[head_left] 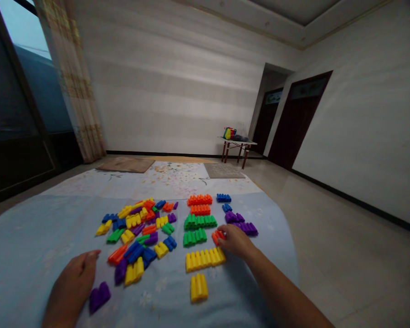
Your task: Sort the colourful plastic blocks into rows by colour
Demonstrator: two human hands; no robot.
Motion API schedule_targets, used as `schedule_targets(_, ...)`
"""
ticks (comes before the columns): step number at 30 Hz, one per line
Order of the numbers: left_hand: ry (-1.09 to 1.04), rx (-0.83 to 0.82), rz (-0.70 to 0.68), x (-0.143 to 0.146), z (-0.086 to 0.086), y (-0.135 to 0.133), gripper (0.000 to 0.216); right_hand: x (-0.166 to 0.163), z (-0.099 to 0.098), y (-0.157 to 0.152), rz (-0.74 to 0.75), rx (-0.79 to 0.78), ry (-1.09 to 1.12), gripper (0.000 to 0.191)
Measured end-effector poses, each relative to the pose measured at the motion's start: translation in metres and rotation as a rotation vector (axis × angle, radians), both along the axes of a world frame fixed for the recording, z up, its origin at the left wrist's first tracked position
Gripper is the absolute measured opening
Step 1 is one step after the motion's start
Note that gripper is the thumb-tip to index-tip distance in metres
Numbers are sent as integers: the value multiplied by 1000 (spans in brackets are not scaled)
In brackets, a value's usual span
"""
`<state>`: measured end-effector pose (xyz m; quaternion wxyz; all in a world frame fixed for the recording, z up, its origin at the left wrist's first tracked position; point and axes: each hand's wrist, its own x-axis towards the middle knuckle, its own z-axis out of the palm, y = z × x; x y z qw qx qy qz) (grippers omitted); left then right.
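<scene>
My right hand (237, 240) pinches a small orange-red toy block (216, 238) just right of the green block rows. My left hand (71, 284) rests on the cloth at the lower left, fingers curled together with nothing visible in them. Close beside it lies a purple block (99, 297). A loose pile of mixed blocks (136, 255) spreads between the hands. Blocks grouped by colour stand in the middle: orange-red rows (200, 209), green rows (200, 222), a long yellow row (205, 259) and a shorter yellow piece (199, 288). Purple rows (245, 228) and blue pieces (223, 197) are farther right.
A light blue cloth (171, 303) covers the table, with a white floral cover (177, 177) beyond. A brown mat (126, 165) and a grey-beige mat (224, 171) lie at the far end. Behind stands a small table (239, 142) with a colourful bag (229, 133).
</scene>
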<state>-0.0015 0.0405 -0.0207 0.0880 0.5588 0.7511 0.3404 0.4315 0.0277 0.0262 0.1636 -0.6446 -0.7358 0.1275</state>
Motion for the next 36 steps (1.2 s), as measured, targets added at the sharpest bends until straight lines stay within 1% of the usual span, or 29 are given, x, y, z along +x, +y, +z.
schedule_targets(4, -30, -46, -3, 1, 4, -2, 48, 1, 2, 1, -3, -27, 30, 28)
schedule_targets(8, -87, -60, 6, 1, 2, -2, 53, 9, 11, 5, 15, -8, 146, 23)
schedule_targets(11, -123, -26, 7, -2, -4, 1, 52, 11, 22, 22, -22, 81, 261, 22)
schedule_targets(14, -130, -15, 1, -8, -14, 6, 49, 2, 32, 54, -96, 183, 302, 27)
schedule_targets(16, -126, 2, -12, -13, -23, 10, 46, -8, 36, 80, -127, 213, 254, 28)
schedule_targets(19, -122, 32, -23, -21, -36, 16, 43, -20, 39, 118, -185, 213, 151, 28)
schedule_targets(22, -123, 30, -23, -28, -47, 21, 40, -22, 40, 150, -251, 189, 94, 29)
schedule_targets(24, -105, 29, -27, -30, -50, 22, 39, -20, 40, 165, -278, 161, 60, 29)
schedule_targets(28, -73, 57, -44, -28, -50, 22, 39, -24, 36, 179, -267, 107, 3, 28)
schedule_targets(32, -92, 62, -45, -25, -48, 20, 38, -33, 30, 182, -261, 59, -40, 28)
schedule_targets(36, -85, 37, -40, -22, -42, 18, 44, -35, 26, 185, -275, 38, -75, 30)
